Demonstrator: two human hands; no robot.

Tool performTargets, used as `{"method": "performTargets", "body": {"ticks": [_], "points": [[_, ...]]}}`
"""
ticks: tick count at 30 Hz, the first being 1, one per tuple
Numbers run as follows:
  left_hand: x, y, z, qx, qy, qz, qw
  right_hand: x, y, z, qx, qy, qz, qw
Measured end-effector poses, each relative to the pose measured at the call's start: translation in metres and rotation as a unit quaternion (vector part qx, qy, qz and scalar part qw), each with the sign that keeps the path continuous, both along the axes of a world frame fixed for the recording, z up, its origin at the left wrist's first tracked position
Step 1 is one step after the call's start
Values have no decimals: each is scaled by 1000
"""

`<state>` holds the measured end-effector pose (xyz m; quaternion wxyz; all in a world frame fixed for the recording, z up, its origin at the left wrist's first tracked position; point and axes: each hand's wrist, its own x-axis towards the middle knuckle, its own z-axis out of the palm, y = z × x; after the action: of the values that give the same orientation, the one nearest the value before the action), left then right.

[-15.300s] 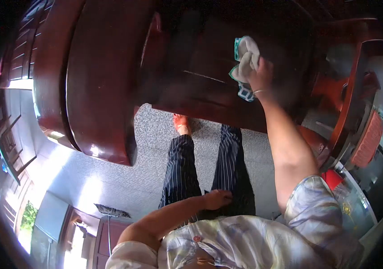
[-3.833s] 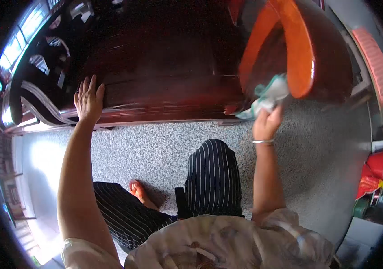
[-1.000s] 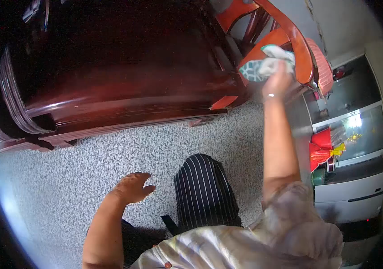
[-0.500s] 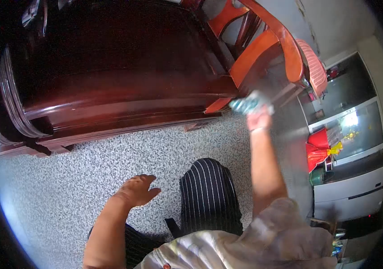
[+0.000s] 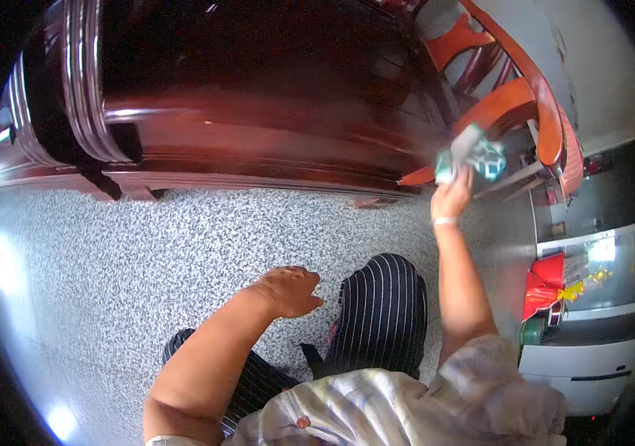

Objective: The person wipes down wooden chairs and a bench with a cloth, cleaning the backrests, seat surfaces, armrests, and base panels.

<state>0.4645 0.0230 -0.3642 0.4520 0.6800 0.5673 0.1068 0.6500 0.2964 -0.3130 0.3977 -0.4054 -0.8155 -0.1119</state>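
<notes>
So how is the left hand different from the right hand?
The right hand is raised by the chair, gripping a cloth; the left hand hangs low over the floor, holding nothing. The right hand's wrist has a bracelet; the left hand's shows none. Both are bare.

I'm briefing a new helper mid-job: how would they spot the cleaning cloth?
Find the big dark red wooden table, then the orange chair at its right end. The cloth, bunched in the right hand, is raised by the chair; it is the only soft white-and-teal patterned thing there.
</notes>
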Motion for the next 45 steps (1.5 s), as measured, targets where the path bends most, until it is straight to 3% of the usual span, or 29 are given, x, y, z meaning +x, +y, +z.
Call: {"method": "performTargets", "body": {"ticks": [2, 3, 5, 7, 8, 9, 11, 13, 14, 19, 20, 21, 22, 23, 25, 27, 28, 29, 30, 31, 32, 34, 37, 38, 39, 41, 43, 44, 45], "points": [[-2, -2, 2, -7, 0, 9, 1000, 12, -20, -25, -22, 22, -34, 999], [-4, -2, 4, -7, 4, 2, 1000, 19, -21, -39, -202, 103, -8, 974], [-4, -5, 4, -10, 8, 2, 1000, 33, -6, -89, -305, 158, -65, 937], [-5, -9, 0, 11, 7, 2, 1000, 14, -6, -92, -429, 136, -90, 889], [-3, -8, -2, 5, 2, -2, 1000, 7, 4, -97, -429, 44, -88, 898], [-4, -9, 1, 1, 3, 6, 1000, -10, -1, -89, -483, 63, -62, 871], [-5, -13, 8, 4, -7, 11, 1000, -46, -16, -89, -399, -163, -41, 901], [-7, -17, 10, 3, -15, 26, 1000, -85, -47, -90, -276, -283, -31, 918], [-7, -19, 8, 10, -17, 14, 1000, -104, -58, -87, -347, -303, -34, 887], [-8, -18, 21, -74, 1, -67, 995, -197, -151, -77, -295, -223, 182, 911], [-7, -19, 23, -74, 2, -68, 995, -220, -168, -70, -307, -266, 193, 893], [-5, -20, 25, -87, 15, -89, 992, -242, -176, -80, -266, -260, 304, 877], [-2, -20, 27, -99, 28, -110, 989, -260, -197, -70, -226, -331, 289, 869], [1, -23, 21, -99, 30, -112, 988, -281, -207, -89, -187, -320, 315, 874], [15, -30, -9, 85, -41, -68, 993, -319, -233, -127, -83, -418, 332, 841], [24, -26, -29, 122, -88, -60, 987, -313, -255, -74, -11, -527, 297, 796], [20, -27, -24, 85, -65, -58, 993, -310, -251, -89, -61, -466, 288, 834], [17, -29, -18, 48, -43, -53, 997, -301, -232, -97, -72, -376, 367, 848], [17, -28, -13, 6, -2, -47, 999, -289, -214, -102, -349, -248, 353, 832], [8, -22, 14, -93, 24, -96, 991, -270, -192, -106, -321, -218, 403, 828], [8, -22, 15, -82, 26, -93, 992, -243, -178, -88, -279, -265, 364, 848], [9, -21, 13, -68, 24, -89, 993, -185, -139, -88, -221, -185, 358, 888], [9, -18, 12, -45, 12, -81, 996, -102, -70, -85, -206, -228, 265, 914], [9, -17, 13, -38, 10, -64, 997, -84, -64, -70, -289, -255, 133, 913], [8, -16, 14, -31, 7, -45, 998, -63, -48, -66, -333, -187, 51, 923], [7, -15, 15, -26, 8, -44, 999, -26, -8, -77, -350, 35, -8, 936], [8, -15, 15, -28, 8, -44, 999, -16, 12, -90, -374, 66, -29, 925], [7, -15, 16, -28, 1, -55, 998, -15, 22, -104, -357, -18, -29, 934], [5, -15, 17, -27, -3, -63, 998, -31, 11, -107, -266, -74, -84, 958]]}}
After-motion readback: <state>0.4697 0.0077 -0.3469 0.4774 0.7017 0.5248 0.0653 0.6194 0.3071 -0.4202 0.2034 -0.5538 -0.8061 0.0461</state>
